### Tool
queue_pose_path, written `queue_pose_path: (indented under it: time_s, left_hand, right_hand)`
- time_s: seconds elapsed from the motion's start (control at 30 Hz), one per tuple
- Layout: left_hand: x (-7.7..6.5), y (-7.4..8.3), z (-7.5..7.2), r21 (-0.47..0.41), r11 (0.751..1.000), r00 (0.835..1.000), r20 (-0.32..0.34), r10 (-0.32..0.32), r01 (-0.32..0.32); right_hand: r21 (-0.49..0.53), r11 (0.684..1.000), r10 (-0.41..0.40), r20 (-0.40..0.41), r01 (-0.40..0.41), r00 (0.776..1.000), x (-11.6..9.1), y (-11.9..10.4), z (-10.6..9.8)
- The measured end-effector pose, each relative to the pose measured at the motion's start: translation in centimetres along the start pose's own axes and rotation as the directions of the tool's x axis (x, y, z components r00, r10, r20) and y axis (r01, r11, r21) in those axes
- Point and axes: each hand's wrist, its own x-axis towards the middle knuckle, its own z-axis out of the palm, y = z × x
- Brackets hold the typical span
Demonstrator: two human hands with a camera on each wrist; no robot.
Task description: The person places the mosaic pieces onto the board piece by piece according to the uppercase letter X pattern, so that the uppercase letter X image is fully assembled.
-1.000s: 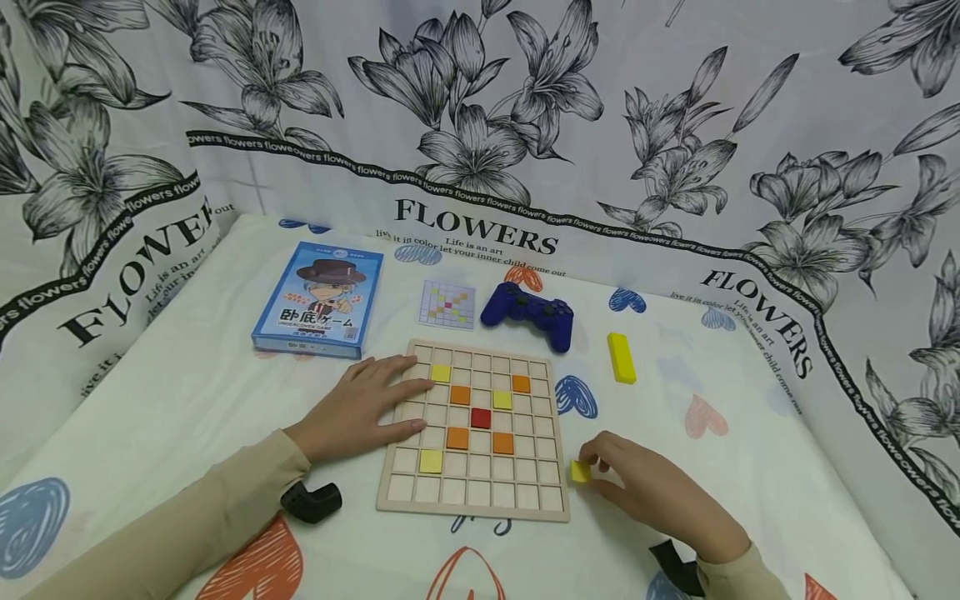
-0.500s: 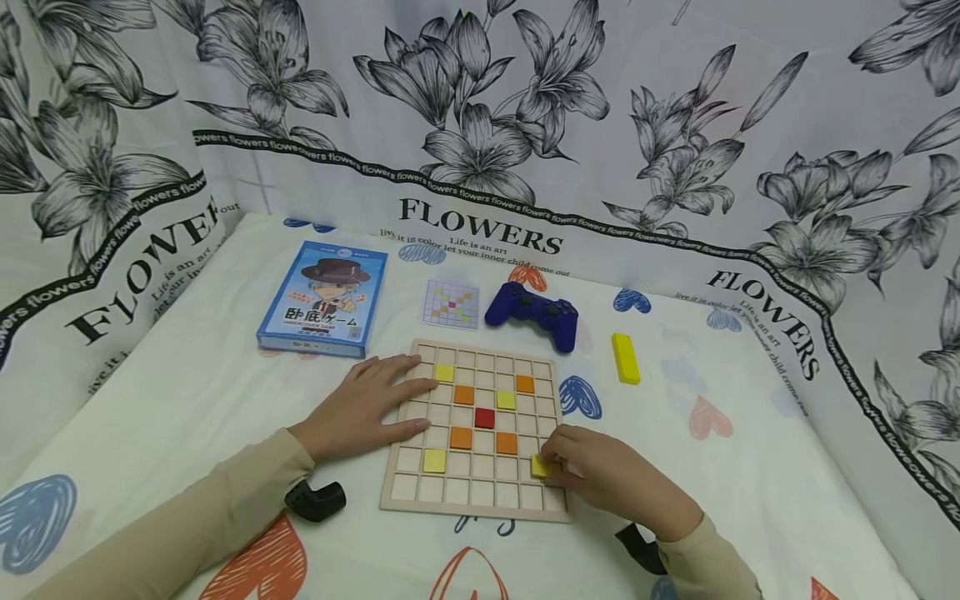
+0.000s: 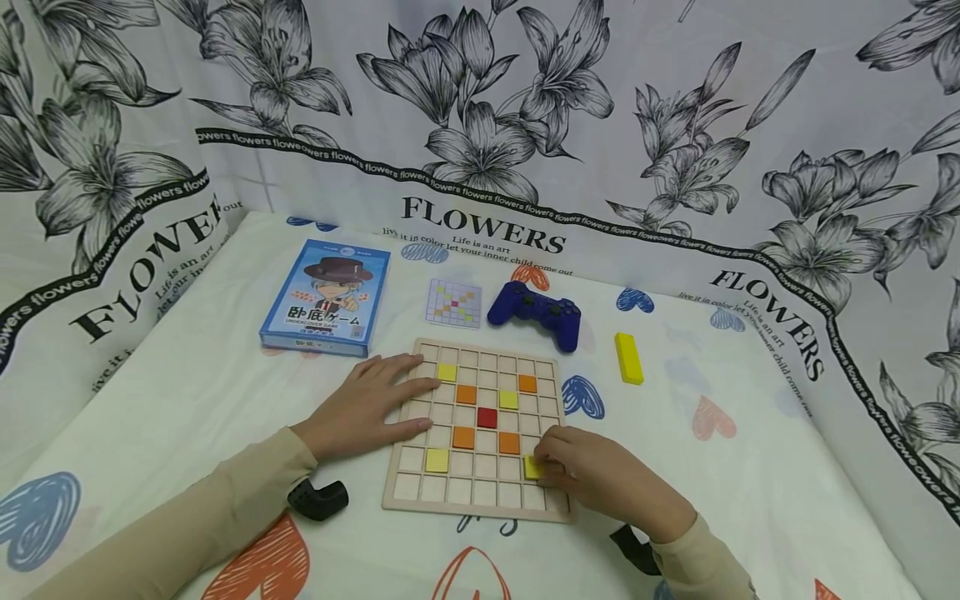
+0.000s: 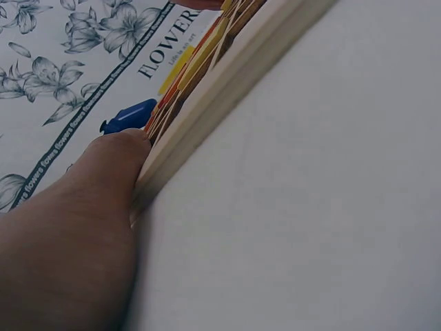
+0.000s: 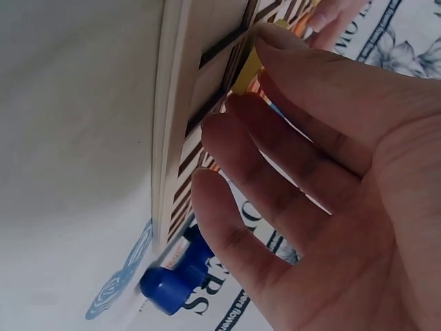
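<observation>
A wooden grid board (image 3: 390, 500) lies in the middle of the table, with a red tile (image 3: 487, 417) at its centre and several orange and yellow tiles in cells around it. My right hand (image 3: 600, 471) pinches a yellow tile (image 3: 532, 468) between thumb and fingers at the board's lower right cells. In the right wrist view that yellow tile (image 5: 247, 72) tilts close over the grid, its edge by the cell walls. My left hand (image 3: 367, 408) rests on the board's left edge, its fingers spread and relaxed.
Behind the board lie a small card with a coloured grid pattern (image 3: 453, 302), a blue game controller (image 3: 535, 315) and a blue game box (image 3: 326, 297). To the right is a yellow block (image 3: 629, 358). A flowered curtain (image 3: 480, 108) closes off the back.
My right hand has carried the yellow tile leftward from beside the board to over its lower right cells, moving only slightly in the last half second. The left hand stays put.
</observation>
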Motion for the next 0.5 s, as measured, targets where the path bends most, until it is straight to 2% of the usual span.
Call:
queue_pose_path:
  time_s: [0.23,0.5]
  left_hand:
    - [-0.05,-0.07,0.06,0.002,1.000,1.000,0.008,-0.012,0.012]
    - [0.01,-0.16,0.07,0.013,1.000,1.000,0.015,-0.014,0.014]
  right_hand:
    - [0.013,1.000,-0.008,0.019,0.008,1.000,0.28,-0.04,0.15]
    - [-0.003,0.999,-0.036,-0.011,0.036,0.999,0.35,0.03,0.56]
